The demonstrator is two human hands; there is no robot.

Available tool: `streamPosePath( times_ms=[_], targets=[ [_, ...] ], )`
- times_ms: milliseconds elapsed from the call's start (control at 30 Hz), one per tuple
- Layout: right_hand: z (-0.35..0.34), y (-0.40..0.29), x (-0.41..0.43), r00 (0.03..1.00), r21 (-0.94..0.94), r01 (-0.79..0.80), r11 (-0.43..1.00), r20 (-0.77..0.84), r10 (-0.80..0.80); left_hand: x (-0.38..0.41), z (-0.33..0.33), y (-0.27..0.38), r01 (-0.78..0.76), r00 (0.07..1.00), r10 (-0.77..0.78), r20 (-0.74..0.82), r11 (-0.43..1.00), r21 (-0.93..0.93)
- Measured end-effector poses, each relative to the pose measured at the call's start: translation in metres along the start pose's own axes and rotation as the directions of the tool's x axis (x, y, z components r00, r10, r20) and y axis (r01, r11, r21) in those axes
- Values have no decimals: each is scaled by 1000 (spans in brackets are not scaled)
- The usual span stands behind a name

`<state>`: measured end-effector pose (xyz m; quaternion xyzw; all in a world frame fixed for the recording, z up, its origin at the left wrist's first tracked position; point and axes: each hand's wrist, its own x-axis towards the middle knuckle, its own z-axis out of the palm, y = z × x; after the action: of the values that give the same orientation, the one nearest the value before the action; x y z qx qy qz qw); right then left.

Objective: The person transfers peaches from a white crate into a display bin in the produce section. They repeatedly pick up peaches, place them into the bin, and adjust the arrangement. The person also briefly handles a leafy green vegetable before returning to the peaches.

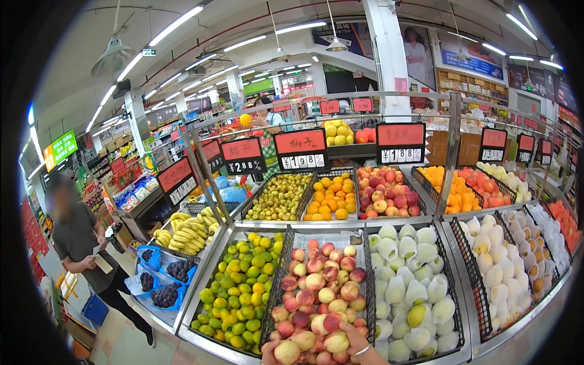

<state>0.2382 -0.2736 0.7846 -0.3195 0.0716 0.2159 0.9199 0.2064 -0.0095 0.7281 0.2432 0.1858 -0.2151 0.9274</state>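
At the bottom edge, my left hand (pixel 269 353) curls around the left side of a pale peach (pixel 286 352). My right hand (pixel 355 338), with a silver bangle (pixel 362 350) at its wrist, has its thumb over another yellow-and-pink peach (pixel 336 342). Other peaches lie close between the two hands, and the fingers beneath are hidden. Both hands are over the near end of a black plastic crate (pixel 277 278) of peaches. Newspaper (pixel 319 240) lines its far end.
Green-yellow citrus (pixel 244 292) lies left of the peaches, foam-netted fruit (pixel 401 292) right. A metal rail (pixel 449 155) carries price signs (pixel 301 148). Bananas (pixel 187 232) and bagged grapes (pixel 166 294) are at left. A person (pixel 86 242) stands left; another (pixel 269 121) holds yellow fruit behind.
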Motion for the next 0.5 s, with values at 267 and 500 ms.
streamPosePath(
  times_ms=[267, 500],
  targets=[
    [-51, -27, 30, 998, 84, -53, 995, -28, 56, 46, 45, -21, -2, 996, 1, -92, 1000, -5],
    [-72, -35, 56, 992, 111, -114, 987, -35, 118, 67, 60, -34, -6, 997, 3, -79, 999, -34]
  ],
)
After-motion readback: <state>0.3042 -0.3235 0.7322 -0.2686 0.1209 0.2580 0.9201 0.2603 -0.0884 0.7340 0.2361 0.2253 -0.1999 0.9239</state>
